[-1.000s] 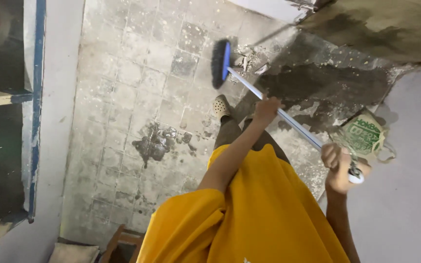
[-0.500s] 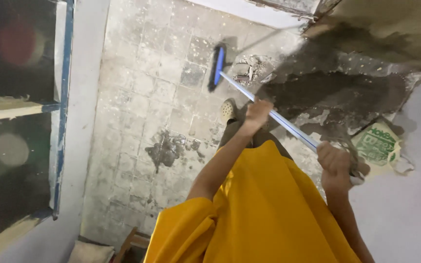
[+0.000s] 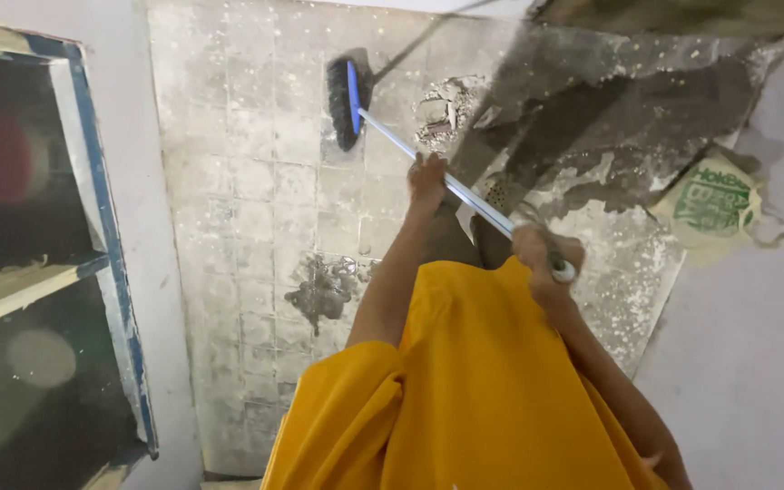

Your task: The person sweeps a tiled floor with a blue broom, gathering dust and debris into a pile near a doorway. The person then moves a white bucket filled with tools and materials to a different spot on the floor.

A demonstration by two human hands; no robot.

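Note:
I hold a broom with both hands over a pale tiled floor (image 3: 247,181). The broom's black bristle head with a blue back (image 3: 347,102) rests on the tiles at the far side. Its light blue and white handle (image 3: 474,201) slants back toward me. My left hand (image 3: 427,175) is shut around the middle of the handle. Around the handle's near end my right hand (image 3: 543,256) is closed. A small pile of grey rubble (image 3: 444,107) lies just right of the broom head. My yellow shirt (image 3: 474,390) fills the bottom of the view.
A dark wet, dirty patch (image 3: 592,136) spreads over the floor at the right. A crumpled pale sack with green print (image 3: 714,201) lies at its edge by the grey wall. A dark stain (image 3: 324,290) marks the tiles. A blue-framed window (image 3: 102,263) stands at the left.
The broom head has slid leftward over the tiles, away from the rubble pile. Both hands stayed on the handle, and my view has shifted right and nearer.

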